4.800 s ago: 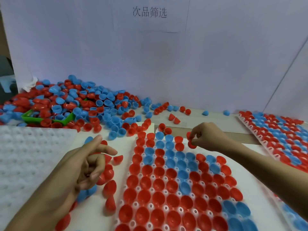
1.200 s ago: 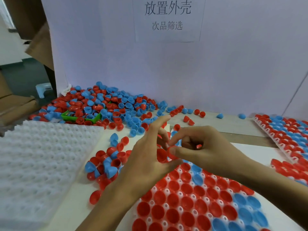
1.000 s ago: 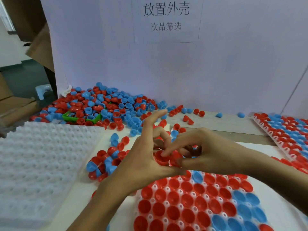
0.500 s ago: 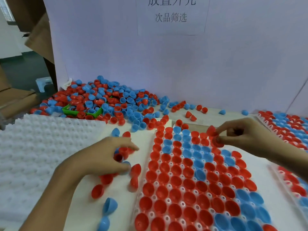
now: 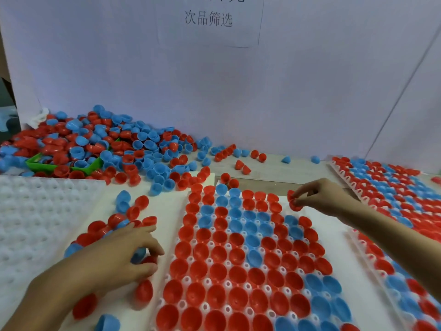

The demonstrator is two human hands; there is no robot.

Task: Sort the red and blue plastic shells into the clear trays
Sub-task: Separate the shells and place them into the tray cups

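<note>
While the right hand (image 5: 319,197) pinches a red shell (image 5: 294,203), the left hand (image 5: 114,256) seemingly grips shells on the white tabletop (image 5: 167,211).

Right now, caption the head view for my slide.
Right hand pinches red shells over tray; left hand gathers loose shells.

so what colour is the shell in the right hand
Red: the right hand pinches red shells over the tray's far corner, head view.

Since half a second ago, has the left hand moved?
Cannot tell: the left hand rests on loose shells left of the middle tray, as before.
</note>
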